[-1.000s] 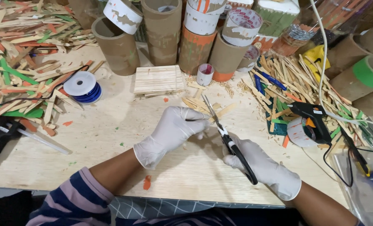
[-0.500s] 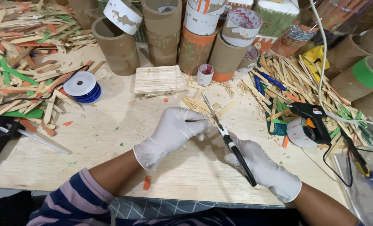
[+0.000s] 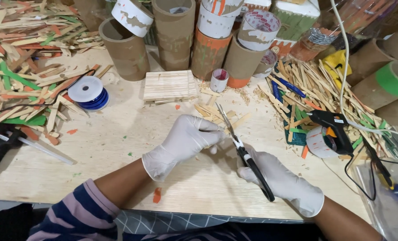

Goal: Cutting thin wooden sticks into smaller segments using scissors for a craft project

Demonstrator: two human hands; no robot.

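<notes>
bare tabletop (image 3: 118, 147) left, stick piles (image 3: 25, 67) flanking, tubes (image 3: 172, 35) behind

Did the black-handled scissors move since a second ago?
No. The black-handled scissors keep their place against the flat panel of glued wooden sticks, blades over the loose sticks.

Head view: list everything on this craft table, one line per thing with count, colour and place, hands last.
scissors: one, black handles, centre, in the right hand
wooden stick: one, pale, at the scissor blades, by the left hand's fingertips
stick panel: one, pale wood, centre back
cardboard tubes: several, brown, some paint-streaked, back row
small spool: one, white with a red core, beside the panel
ribbon spool: one, white and blue, left
loose sticks: many, plain, green and orange, left pile; another pile right
glue gun: one, black, right, corded
second glue gun: one, black, left edge
tape roll: one, white and orange, right
table: one, pale wood
left hand: white glove, striped sleeve
right hand: white glove
</notes>
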